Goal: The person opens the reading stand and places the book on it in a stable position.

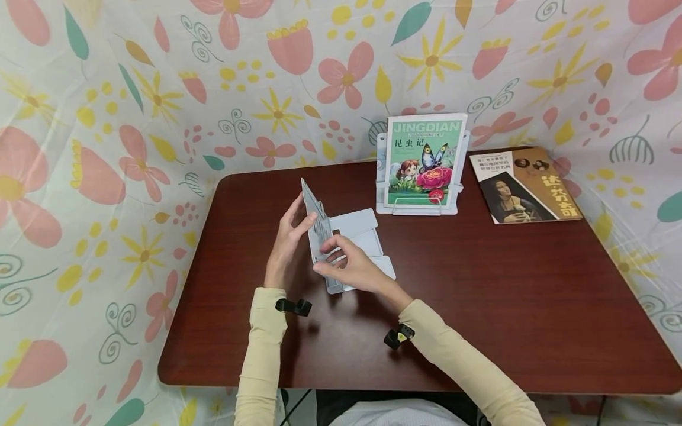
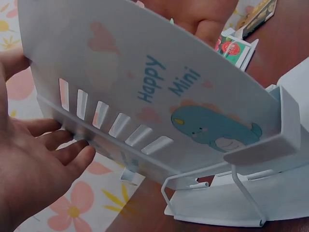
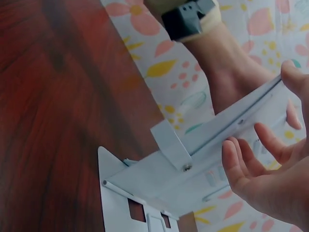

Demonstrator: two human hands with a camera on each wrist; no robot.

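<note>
A white folding book stand [image 1: 358, 228], its panel raised and tilted over its base, stands left of the table's middle. On one face of the panel [image 2: 130, 53] are the words "Happy Mini", a blue cartoon animal and a row of slots. My left hand [image 1: 286, 239] holds the panel's left side, thumb at the edge and fingers along the printed face. From the other side my right hand [image 1: 354, 266] pinches the panel, its thumb at the edge and fingertips [image 3: 231, 150] against the plain back. A wire holder [image 2: 212, 193] sits low on the stand.
Behind, to the right, another white stand [image 1: 380, 201] bears a green-covered book [image 1: 423, 163]. A brown and white book [image 1: 524, 186] lies at the table's back right. The dark red table [image 1: 479, 313] has a floral cloth [image 1: 144, 89] behind it.
</note>
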